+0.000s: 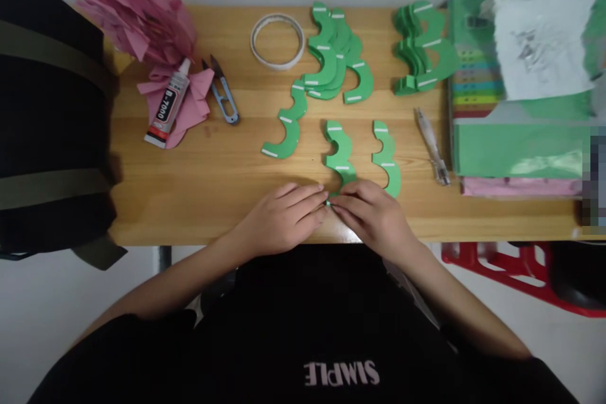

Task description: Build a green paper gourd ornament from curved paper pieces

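A green wavy cutout (343, 150) with short white tape strips lies in front of me near the table's front edge. At its lower end my left hand (291, 218) is closed, fingertips pressed together on the strip end. My right hand (376, 218) pinches the same end from the other side, covering part of it. The exact grip between the fingertips is hidden. To the right lies another green cutout (388, 161), partly behind my right hand. A third taped cutout (290, 129) lies up and to the left, below a pile of overlapping green cutouts (331, 63).
A tape roll (255, 31), blue thread snips (226, 101) and a B-7000 glue tube (168, 104) on pink pieces (196, 91) lie leftward. A black bag (47, 120) borders the left. Rightward are stacked green cutouts (438, 57), a clear pen-like tool (430, 142) and green sheets (516, 148).
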Demonstrator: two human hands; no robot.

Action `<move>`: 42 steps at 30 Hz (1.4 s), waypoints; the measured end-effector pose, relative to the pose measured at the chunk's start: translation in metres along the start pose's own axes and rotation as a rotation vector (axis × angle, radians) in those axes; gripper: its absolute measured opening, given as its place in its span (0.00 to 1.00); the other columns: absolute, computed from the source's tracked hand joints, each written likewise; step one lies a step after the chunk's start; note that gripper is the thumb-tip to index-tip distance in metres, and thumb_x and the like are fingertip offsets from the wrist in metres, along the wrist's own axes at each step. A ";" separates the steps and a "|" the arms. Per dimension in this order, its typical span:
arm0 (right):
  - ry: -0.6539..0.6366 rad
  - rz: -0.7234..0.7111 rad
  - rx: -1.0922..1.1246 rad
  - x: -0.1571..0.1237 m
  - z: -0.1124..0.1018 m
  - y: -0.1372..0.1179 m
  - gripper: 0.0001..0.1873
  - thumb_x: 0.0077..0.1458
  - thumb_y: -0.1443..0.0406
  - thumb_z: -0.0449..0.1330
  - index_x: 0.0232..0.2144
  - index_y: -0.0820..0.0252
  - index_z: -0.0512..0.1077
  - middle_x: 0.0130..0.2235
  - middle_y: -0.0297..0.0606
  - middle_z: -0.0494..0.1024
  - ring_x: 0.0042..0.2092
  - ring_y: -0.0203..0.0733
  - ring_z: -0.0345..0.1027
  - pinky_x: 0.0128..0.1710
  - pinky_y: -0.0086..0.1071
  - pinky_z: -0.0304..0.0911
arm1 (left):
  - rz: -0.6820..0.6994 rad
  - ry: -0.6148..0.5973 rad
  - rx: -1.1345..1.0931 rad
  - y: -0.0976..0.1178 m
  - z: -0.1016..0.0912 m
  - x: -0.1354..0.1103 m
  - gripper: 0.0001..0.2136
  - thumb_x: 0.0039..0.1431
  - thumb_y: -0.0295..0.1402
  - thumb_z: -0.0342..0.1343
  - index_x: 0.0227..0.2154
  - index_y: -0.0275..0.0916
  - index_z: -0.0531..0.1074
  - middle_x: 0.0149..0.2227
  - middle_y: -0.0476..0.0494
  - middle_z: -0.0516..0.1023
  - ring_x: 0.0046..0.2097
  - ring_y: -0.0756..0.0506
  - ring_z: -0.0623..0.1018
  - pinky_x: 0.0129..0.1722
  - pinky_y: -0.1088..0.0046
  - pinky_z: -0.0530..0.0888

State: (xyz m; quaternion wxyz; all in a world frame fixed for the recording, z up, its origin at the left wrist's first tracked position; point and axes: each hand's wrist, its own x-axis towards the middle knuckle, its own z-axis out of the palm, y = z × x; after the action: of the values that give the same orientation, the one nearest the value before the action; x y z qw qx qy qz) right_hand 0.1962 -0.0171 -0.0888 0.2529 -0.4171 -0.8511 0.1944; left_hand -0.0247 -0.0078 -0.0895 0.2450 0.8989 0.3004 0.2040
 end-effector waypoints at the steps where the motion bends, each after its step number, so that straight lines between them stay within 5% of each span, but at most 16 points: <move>1: -0.005 -0.013 -0.019 0.000 0.000 0.000 0.09 0.61 0.68 0.56 0.38 0.62 0.77 0.36 0.43 0.76 0.38 0.42 0.71 0.37 0.35 0.69 | -0.016 0.002 -0.035 0.000 0.001 -0.001 0.09 0.64 0.29 0.52 0.41 0.39 0.76 0.50 0.39 0.79 0.55 0.40 0.76 0.52 0.60 0.73; 6: -0.031 -0.059 -0.105 -0.004 0.002 0.002 0.10 0.62 0.67 0.55 0.39 0.58 0.77 0.37 0.41 0.77 0.38 0.41 0.70 0.37 0.35 0.67 | -0.086 -0.002 -0.179 -0.001 0.004 -0.005 0.10 0.63 0.28 0.53 0.43 0.42 0.76 0.51 0.40 0.78 0.56 0.39 0.75 0.55 0.55 0.72; 25: -0.011 -0.088 -0.072 -0.002 0.002 0.005 0.09 0.61 0.67 0.56 0.40 0.57 0.76 0.37 0.40 0.77 0.38 0.40 0.71 0.37 0.33 0.68 | -0.102 -0.073 -0.083 -0.002 0.009 -0.007 0.12 0.66 0.30 0.49 0.46 0.41 0.75 0.53 0.39 0.76 0.58 0.40 0.73 0.55 0.57 0.71; 36: -0.017 -0.111 -0.016 -0.001 -0.002 0.007 0.06 0.60 0.68 0.57 0.35 0.59 0.75 0.36 0.41 0.77 0.38 0.40 0.71 0.37 0.34 0.68 | -0.188 0.037 -0.314 -0.001 0.011 -0.009 0.11 0.63 0.28 0.54 0.45 0.44 0.76 0.52 0.41 0.77 0.58 0.41 0.74 0.57 0.58 0.69; 42: -0.006 -0.115 -0.050 0.001 0.000 0.006 0.06 0.59 0.68 0.58 0.35 0.60 0.76 0.35 0.41 0.76 0.36 0.39 0.70 0.35 0.32 0.67 | -0.058 0.033 -0.033 -0.002 0.014 -0.011 0.11 0.66 0.29 0.51 0.47 0.41 0.74 0.53 0.41 0.77 0.57 0.41 0.74 0.54 0.63 0.71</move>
State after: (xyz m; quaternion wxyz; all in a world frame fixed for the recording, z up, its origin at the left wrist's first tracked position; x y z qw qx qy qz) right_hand 0.1990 -0.0129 -0.0915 0.2507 -0.3732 -0.8789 0.1596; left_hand -0.0263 -0.0180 -0.1047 0.2606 0.8822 0.3272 0.2164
